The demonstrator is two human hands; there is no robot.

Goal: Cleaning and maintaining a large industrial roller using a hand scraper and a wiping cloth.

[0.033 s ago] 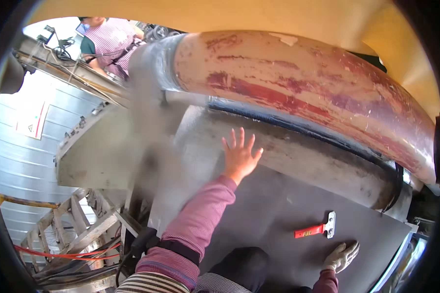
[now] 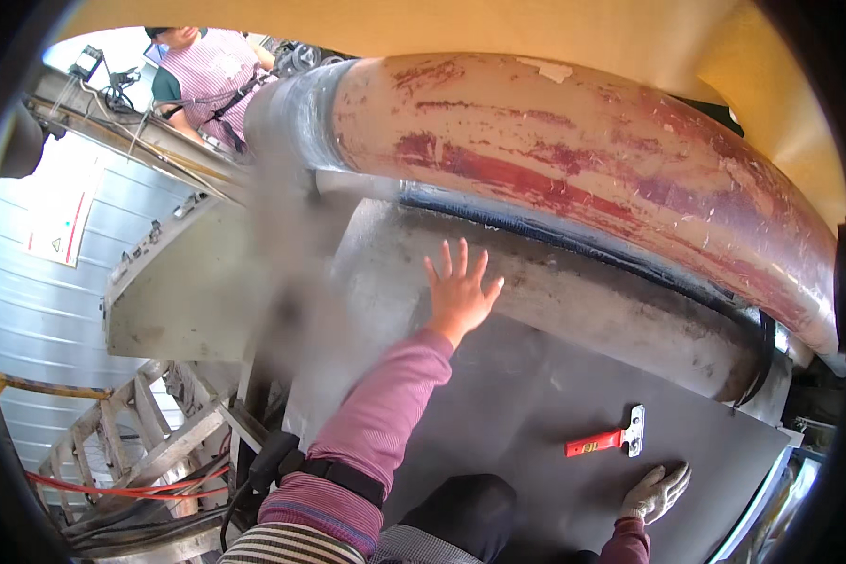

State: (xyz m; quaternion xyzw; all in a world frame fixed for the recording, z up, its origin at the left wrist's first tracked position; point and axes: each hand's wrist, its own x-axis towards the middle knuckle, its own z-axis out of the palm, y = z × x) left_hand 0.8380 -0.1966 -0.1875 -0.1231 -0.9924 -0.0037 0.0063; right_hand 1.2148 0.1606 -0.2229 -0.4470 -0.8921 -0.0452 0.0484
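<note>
My left hand (image 2: pixel 459 291), bare, reaches forward with its fingers spread wide. It lies at the border between the dark grey flat sheet (image 2: pixel 508 404) and the paler grey roller-like band (image 2: pixel 611 315) beyond it; firm contact cannot be made out. Lower right, my right hand (image 2: pixel 658 493) wears a pale, smudged glove. Its fingers are stretched out flat over the dark sheet, holding nothing. Just beyond that hand, a scraper (image 2: pixel 596 444) with a red handle and a metal head lies on the sheet, untouched.
A large curved roller (image 2: pixel 536 141), worn tan and red, spans the far side. A smeared grey blur (image 2: pixel 301 310) hides part of the left. Wooden steps (image 2: pixel 150 423) and red cables (image 2: pixel 132 491) lie at lower left. Another person (image 2: pixel 211 85) stands at the far left.
The person at the far left has shifted slightly. The rest of the view has moved only a little; both my hands and the scraper keep their places.
</note>
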